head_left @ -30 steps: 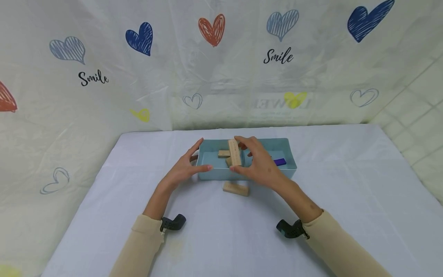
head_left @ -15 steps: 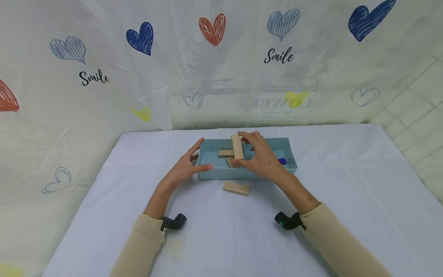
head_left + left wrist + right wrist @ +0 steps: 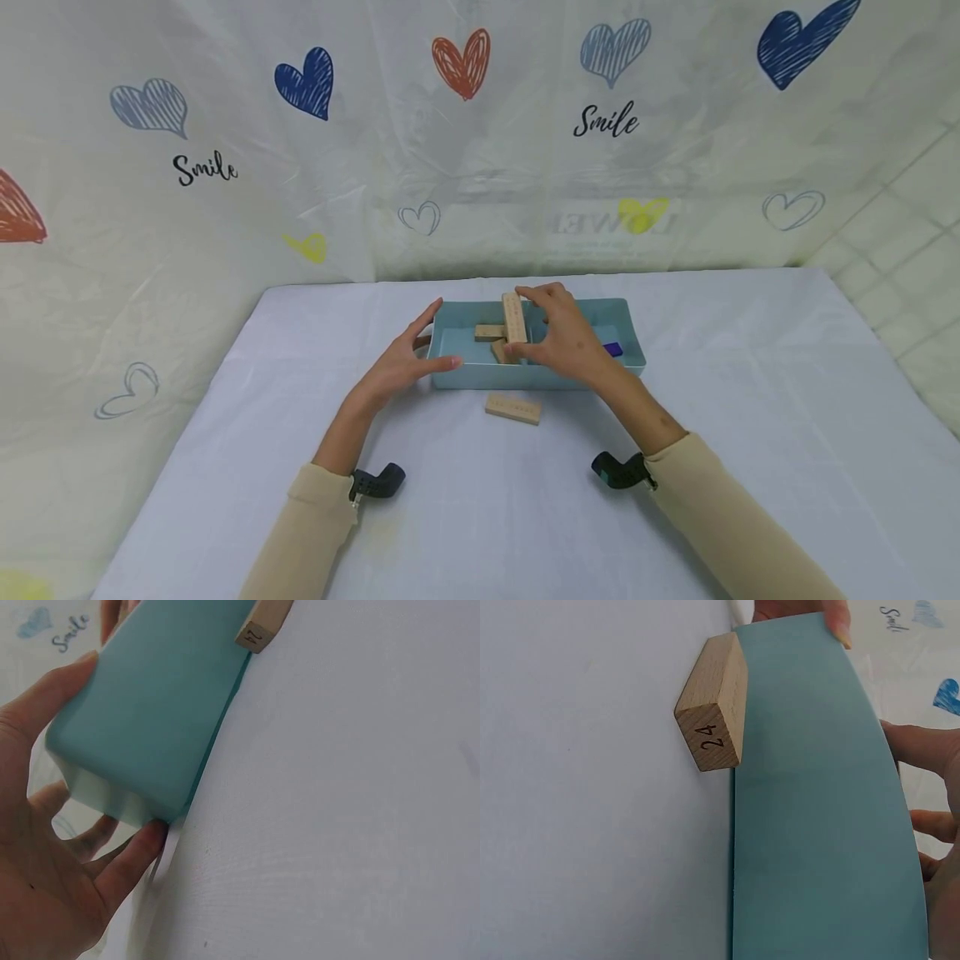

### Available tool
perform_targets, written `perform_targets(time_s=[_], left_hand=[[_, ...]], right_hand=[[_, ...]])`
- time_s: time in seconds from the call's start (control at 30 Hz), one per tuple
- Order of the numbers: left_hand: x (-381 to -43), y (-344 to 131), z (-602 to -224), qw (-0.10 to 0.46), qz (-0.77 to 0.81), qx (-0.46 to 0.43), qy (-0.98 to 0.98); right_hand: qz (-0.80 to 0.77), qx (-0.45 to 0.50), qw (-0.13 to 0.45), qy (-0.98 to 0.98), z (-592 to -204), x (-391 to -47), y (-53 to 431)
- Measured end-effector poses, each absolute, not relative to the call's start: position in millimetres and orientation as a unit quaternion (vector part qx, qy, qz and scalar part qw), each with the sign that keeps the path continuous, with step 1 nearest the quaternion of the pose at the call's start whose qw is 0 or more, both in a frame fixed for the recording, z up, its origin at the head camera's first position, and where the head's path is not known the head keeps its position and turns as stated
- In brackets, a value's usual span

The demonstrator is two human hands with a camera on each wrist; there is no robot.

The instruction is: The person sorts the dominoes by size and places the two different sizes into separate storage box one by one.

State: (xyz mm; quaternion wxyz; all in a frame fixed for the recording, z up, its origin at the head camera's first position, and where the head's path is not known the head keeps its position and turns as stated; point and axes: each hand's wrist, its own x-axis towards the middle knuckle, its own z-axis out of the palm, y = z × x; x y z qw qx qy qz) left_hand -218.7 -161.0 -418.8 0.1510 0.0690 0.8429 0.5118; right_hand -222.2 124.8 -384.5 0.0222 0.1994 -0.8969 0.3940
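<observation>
A light blue rectangular box (image 3: 480, 378) stands on the table. My left hand (image 3: 396, 368) grips its left end, the thumb on the near rim and the other fingers along the end wall, as the left wrist view shows. My right hand (image 3: 576, 346) reaches over the near wall and pinches a long wooden block (image 3: 513, 313) between thumb and fingers, tilted up inside the box. Beside it in the box lie two more wooden blocks, one at the back (image 3: 489, 332) and one nearer (image 3: 499, 351). The right wrist view hides the held block behind the box wall.
In front of the box lies a loose wooden block (image 3: 513, 408), marked 24 on its end (image 3: 709, 739). A small purple piece (image 3: 613, 349) sits in the box's right part. White cloth (image 3: 480, 517) covers the table; a sheet printed with hearts (image 3: 510, 167) hangs behind.
My right hand has shifted slightly back and to the right with the wooden block, its thumb moving from the near rim to inside the box. My left hand keeps its place.
</observation>
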Motion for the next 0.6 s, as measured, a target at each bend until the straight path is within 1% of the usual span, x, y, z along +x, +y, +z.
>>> perform_targets(time_s=[0.43, 0.6], left_hand=[[-220, -160, -418, 0.150, 0.512, 0.070, 0.843], [-219, -161, -418, 0.150, 0.514, 0.068, 0.842]], right_hand=[[0.434, 0.196, 0.015, -0.879, -383, -217, 129], [0.430, 0.209, 0.024, -0.878, -381, -212, 130]])
